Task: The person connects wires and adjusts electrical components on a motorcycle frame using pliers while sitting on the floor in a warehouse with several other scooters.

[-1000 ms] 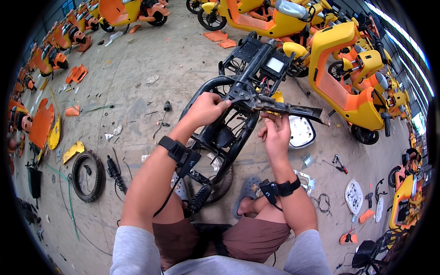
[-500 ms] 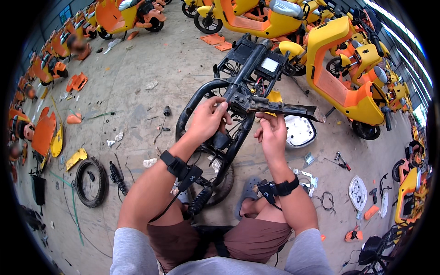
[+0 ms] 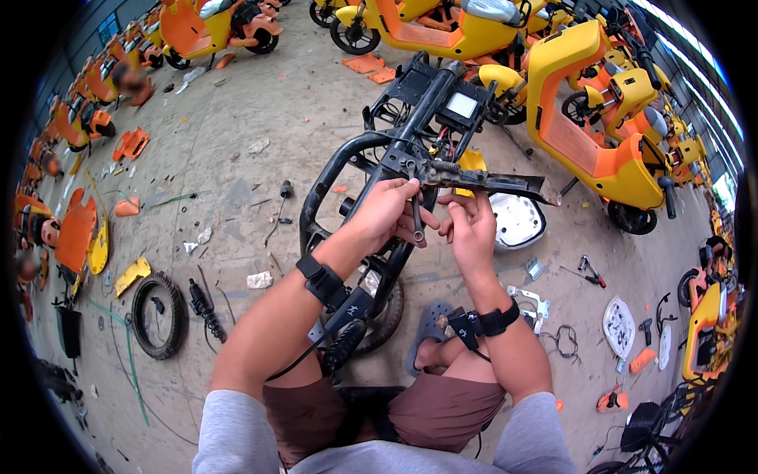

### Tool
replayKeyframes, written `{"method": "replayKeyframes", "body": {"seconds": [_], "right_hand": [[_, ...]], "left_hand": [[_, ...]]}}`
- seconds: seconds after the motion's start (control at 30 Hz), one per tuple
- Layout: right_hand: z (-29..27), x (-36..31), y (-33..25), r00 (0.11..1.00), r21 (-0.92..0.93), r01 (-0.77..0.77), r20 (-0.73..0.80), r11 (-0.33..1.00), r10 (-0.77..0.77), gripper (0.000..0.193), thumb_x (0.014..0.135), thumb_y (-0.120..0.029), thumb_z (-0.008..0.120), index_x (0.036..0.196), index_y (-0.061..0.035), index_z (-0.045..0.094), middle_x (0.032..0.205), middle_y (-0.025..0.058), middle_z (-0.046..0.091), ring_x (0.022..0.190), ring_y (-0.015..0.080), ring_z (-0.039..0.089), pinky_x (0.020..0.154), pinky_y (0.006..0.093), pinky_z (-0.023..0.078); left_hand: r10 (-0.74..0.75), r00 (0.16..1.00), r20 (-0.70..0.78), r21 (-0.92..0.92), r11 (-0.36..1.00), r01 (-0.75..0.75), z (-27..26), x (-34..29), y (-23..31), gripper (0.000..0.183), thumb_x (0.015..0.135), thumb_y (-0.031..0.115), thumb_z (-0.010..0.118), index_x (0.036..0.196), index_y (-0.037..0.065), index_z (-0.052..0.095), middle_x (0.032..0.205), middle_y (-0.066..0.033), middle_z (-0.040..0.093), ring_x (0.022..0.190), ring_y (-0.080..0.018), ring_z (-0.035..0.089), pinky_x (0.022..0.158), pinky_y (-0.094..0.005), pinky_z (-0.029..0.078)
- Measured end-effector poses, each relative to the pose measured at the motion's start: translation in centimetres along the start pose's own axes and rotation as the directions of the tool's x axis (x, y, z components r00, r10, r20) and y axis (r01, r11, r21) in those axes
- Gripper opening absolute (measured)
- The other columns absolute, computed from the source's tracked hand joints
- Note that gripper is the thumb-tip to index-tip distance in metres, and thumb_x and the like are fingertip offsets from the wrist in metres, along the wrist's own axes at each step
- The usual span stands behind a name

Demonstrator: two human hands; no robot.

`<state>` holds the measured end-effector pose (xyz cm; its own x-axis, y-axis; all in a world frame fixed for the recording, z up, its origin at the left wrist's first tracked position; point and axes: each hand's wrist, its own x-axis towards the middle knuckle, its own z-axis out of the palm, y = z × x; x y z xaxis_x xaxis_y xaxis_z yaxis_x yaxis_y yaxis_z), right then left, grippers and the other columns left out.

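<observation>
Concrete floor (image 3: 237, 142) carries one black frame (image 3: 409, 146) around twelve o'clock and one loose tyre (image 3: 176, 324) at eight. Below one bracket (image 3: 505, 183), right hand (image 3: 472, 229) curls at three, its grip I cannot tell; left hand (image 3: 387, 212) pinches one wrench (image 3: 416, 210) toward one-thirty.

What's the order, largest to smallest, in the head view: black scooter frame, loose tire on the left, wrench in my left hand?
1. Black scooter frame
2. Loose tire
3. Wrench, thin, though nearly as long as the tire
</observation>
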<state>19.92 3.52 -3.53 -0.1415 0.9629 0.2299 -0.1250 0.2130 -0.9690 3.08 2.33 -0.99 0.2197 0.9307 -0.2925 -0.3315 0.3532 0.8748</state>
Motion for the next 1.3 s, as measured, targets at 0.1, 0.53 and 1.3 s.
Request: {"method": "replayKeyframes", "body": {"seconds": [0.1,0.53,1.3], "right_hand": [[0.0,0.1,0.3,1.0,-0.002,-0.004,-0.002,1.0,0.004,0.046,0.09,-0.002,0.049,0.135,-0.0012,0.039,0.096,0.0132,0.064,0.054,0.0083,0.053,0.05,0.0211,0.045],[0.0,-0.4,0.3,1.0,-0.004,-0.02,-0.005,1.0,0.02,0.05,0.09,-0.003,0.049,0.138,-0.0017,0.036,0.095,0.013,0.065,0.054,0.0083,0.054,0.051,0.0215,0.046],[0.2,-0.4,-0.1,1.0,0.033,-0.015,-0.008,0.999,0.015,0.051,0.09,-0.003,0.049,0.138,-0.0009,0.033,0.096,0.0125,0.065,0.058,0.0079,0.054,0.053,0.0218,0.047]], "left_hand": [[-0.071,0.997,0.004,0.044,0.997,0.071,-0.3,-0.1,0.5,0.027,0.101,0.028,0.037,0.094,0.003,0.046,0.075,-0.0215,0.066,0.058,-0.0291,0.066,0.053,-0.0361,0.056],[0.617,0.786,-0.046,0.997,0.072,0.002,-3.7,-0.6,1.5,0.033,0.092,0.031,0.056,0.085,-0.001,0.064,0.071,-0.0176,0.063,0.07,-0.0357,0.062,0.065,-0.0445,0.049],[0.04,0.999,-0.024,0.105,0.994,-0.037,0.9,-0.1,-0.2,0.025,0.102,0.025,0.034,0.101,0.001,0.043,0.083,-0.0216,0.067,0.063,-0.0295,0.068,0.061,-0.0392,0.058]]}}
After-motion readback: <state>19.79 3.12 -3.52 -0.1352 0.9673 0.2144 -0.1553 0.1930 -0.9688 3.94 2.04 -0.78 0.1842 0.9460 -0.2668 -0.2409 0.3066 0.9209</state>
